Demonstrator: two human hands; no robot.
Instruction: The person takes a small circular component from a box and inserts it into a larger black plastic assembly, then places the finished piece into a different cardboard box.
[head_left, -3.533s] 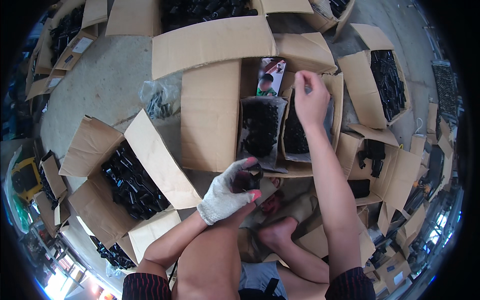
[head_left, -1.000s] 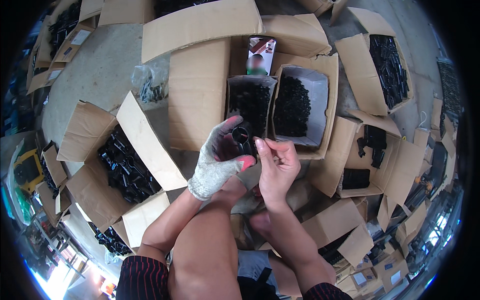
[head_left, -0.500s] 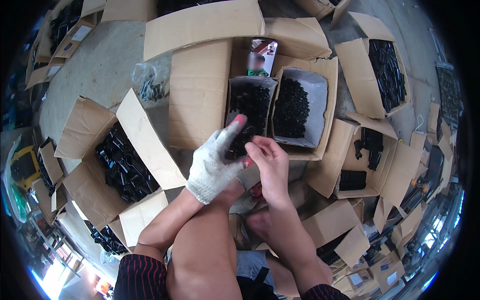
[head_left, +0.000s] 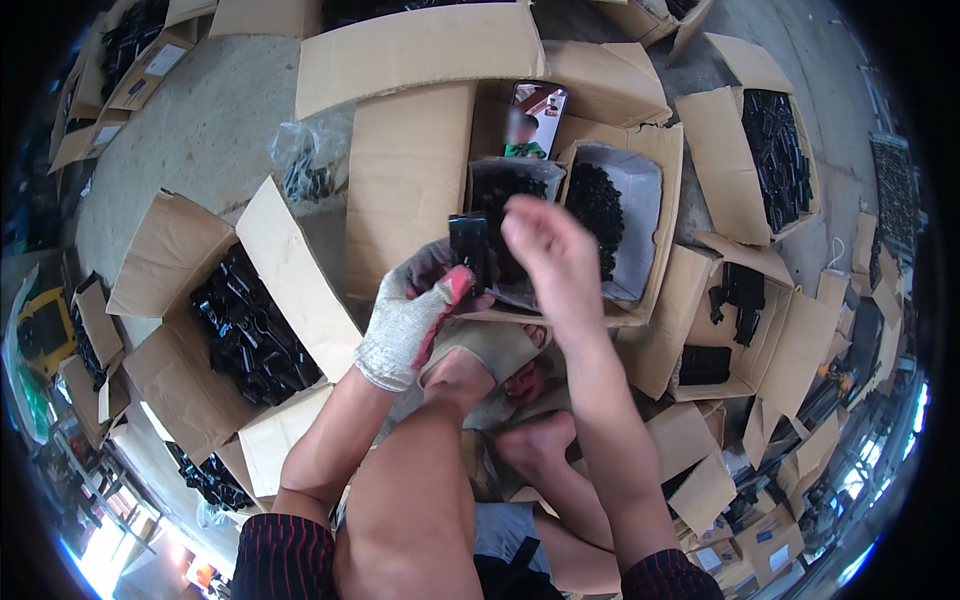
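Observation:
My left hand [head_left: 425,310] wears a white knit glove with reddish fingertips. It grips a black, glossy rectangular plastic part [head_left: 468,243] held upright in front of the open carton. My bare right hand [head_left: 548,235] hovers over the two grey-lined trays inside that carton; its fingers are curled and smeared by motion, so whether they hold anything cannot be made out. Small black pieces [head_left: 512,190] fill the left tray, partly hidden by my hands. More small black pieces [head_left: 596,205] lie in the right tray [head_left: 640,215].
A phone [head_left: 535,118] leans at the carton's back, its screen lit. To the left, an open box holds black plastic parts [head_left: 250,325]. Black parts also fill a box [head_left: 775,160] at far right and a nearer box [head_left: 742,300]. A clear plastic bag [head_left: 305,160] lies on the floor.
My right hand has left the part and moved up and right over the trays. My left hand has turned, closing around the part, which now shows upright.

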